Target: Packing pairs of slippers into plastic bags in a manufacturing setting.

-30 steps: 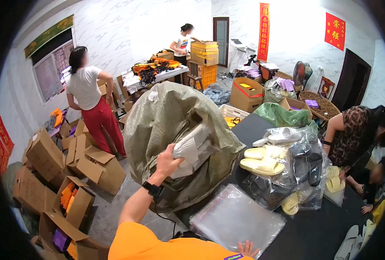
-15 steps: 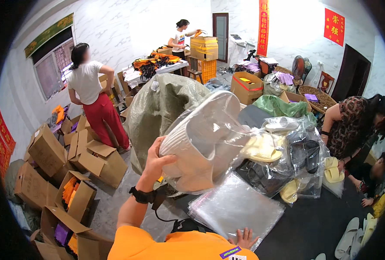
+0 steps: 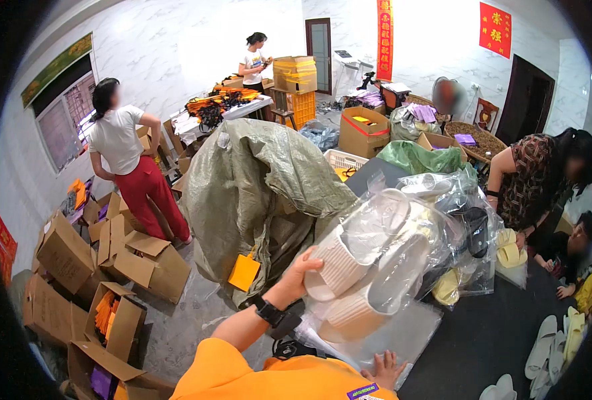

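Observation:
A pair of off-white slide slippers (image 3: 350,265) in a clear plastic bag hangs above the black table (image 3: 479,340). My left hand (image 3: 297,275) is closed on one edge of the pair, fingers around the nearer sole. Under the slippers lies a stack of flat clear plastic bags (image 3: 421,330), partly covered by them. My right hand (image 3: 385,369) lies flat with fingers spread at the near edge of that stack. Just beyond the held pair is a heap of bagged slippers, including a yellow slipper (image 3: 448,287) and a black slipper (image 3: 476,231).
A large woven sack (image 3: 232,177) stands left of the table. Open cardboard boxes (image 3: 150,263) crowd the left floor. Loose white slippers (image 3: 541,347) lie at the table's right. A co-worker (image 3: 536,173) bends over the right side, a child (image 3: 572,250) beside them; two people stand farther back.
My left hand has carried the bagged slippers right and down, close to the heap and the bag stack. The view has shifted slightly. My right hand stays on the bags.

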Demonstrator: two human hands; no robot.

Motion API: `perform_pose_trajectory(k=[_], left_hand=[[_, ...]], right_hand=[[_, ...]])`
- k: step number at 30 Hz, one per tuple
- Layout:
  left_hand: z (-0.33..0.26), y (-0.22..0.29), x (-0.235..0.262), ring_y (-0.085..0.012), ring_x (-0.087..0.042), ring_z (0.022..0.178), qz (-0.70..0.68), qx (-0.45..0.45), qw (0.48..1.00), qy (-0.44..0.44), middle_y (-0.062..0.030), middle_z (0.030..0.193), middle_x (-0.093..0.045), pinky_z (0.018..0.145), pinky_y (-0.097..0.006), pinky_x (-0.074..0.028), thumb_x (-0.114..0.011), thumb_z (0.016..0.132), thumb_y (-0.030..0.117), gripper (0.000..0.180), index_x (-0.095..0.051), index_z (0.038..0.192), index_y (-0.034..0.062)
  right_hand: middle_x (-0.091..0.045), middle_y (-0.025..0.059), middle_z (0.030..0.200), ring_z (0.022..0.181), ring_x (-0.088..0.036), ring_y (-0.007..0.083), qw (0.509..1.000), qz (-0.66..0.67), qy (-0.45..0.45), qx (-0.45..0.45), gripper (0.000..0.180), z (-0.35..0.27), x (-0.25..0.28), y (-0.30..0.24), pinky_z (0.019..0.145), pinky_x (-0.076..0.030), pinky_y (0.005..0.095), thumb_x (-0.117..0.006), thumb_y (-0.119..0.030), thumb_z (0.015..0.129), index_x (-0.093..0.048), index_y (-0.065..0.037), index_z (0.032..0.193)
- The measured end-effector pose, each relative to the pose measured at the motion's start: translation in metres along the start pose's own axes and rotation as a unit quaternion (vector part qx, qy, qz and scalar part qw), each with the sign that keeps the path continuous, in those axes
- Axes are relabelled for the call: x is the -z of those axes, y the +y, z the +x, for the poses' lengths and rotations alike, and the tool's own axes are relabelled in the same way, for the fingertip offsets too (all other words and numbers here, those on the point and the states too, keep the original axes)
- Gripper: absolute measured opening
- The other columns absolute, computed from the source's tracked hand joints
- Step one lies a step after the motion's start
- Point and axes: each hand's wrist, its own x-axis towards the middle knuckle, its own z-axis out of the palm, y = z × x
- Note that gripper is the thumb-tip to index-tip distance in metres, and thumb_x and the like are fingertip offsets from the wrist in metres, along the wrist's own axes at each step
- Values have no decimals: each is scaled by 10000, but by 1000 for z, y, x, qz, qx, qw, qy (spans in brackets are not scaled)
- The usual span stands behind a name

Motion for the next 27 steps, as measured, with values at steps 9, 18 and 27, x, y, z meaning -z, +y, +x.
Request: perform_pose_trajectory(k=[9,18,27], left_hand=[[12,-31,15,-163,-539,1041,-30,68,997,-8,-72,1148,-548,930,-305,-421,-666,742,183,583,-419,1243,18],[29,-65,10,-199,-502,1128,-106,79,991,-23,-82,1233,-512,973,-366,-405,-616,805,146,601,-339,1334,81],[10,-85,31,-221,-468,1163,-130,120,983,45,-74,1239,-489,991,-366,-382,-634,812,144,632,-314,1354,84]], right_hand=[[-361,151,1346,1310,-251,331,987,48,-133,-75,590,23,47,-23,1034,-93,624,-693,-402,701,-514,-139,1198],[-477,125,1228,1098,-501,248,733,639,-26,-231,613,71,14,20,864,-469,351,-579,-42,772,-320,-47,1328],[-546,102,1193,1119,-485,321,363,903,-157,-166,465,80,60,-15,937,-344,603,-477,-360,878,-442,-113,1271]])
